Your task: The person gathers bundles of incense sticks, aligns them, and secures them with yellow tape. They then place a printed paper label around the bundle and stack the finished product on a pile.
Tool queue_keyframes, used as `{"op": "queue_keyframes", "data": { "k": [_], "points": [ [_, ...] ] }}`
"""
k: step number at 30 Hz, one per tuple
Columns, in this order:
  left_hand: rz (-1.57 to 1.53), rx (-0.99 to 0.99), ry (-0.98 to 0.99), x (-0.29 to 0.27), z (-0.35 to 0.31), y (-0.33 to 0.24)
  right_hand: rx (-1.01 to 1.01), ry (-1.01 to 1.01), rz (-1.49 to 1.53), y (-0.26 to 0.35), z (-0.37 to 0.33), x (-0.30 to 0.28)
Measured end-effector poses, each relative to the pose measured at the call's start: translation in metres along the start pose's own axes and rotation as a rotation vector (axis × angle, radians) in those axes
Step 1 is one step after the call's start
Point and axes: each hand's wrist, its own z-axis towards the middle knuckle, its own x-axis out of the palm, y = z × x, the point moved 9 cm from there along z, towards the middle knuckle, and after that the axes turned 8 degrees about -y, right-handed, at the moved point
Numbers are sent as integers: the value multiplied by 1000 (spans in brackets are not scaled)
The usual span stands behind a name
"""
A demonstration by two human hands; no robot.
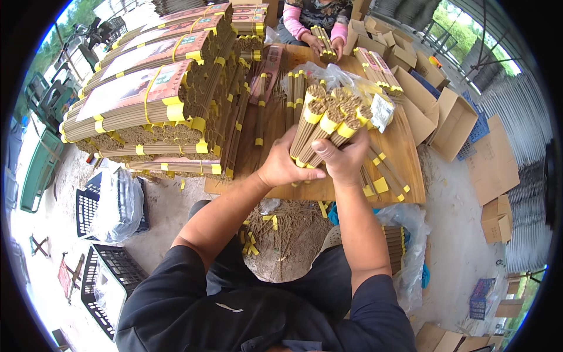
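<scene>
Between my two hands I hold a cluster of incense stick bundles [328, 120], thin brown sticks wrapped with yellow paper bands, tilted with their ends toward the far side. My left hand [286, 159] wraps the cluster's left side, its thumb across the lower front. My right hand [345, 157] grips the other side, thumb pressed on the front. The cluster is above the wooden table [404, 149]. A few loose sticks with yellow bands [390, 170] lie beside my right hand. More banded bundles [296, 88] rest on the table beyond my hands.
Tall stacks of packaged incense bundles [141, 97] fill the table's left side. Across it, a co-worker's hands [328, 47] hold another bundle. Clear plastic [337, 76] lies mid-table. Cardboard boxes [451, 123] stand at right; black crates [111, 281] sit on the floor at left.
</scene>
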Motion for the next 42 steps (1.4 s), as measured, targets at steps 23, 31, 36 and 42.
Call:
{"op": "queue_keyframes", "data": {
  "k": [23, 31, 36, 42],
  "points": [
    [5, 24, -12, 2, -1, 5, -49, -9, -149, -19, -12, -15],
    [-140, 108, -2, -2, 31, -41, -61, 80, -97, 13, 7, 7],
    [-126, 29, -7, -7, 34, -35, -189, 109, -305, 41, 25, 6],
    [-216, 16, 16, -6, 33, -27, -145, 259, -468, 49, 33, 9]
  ]
}}
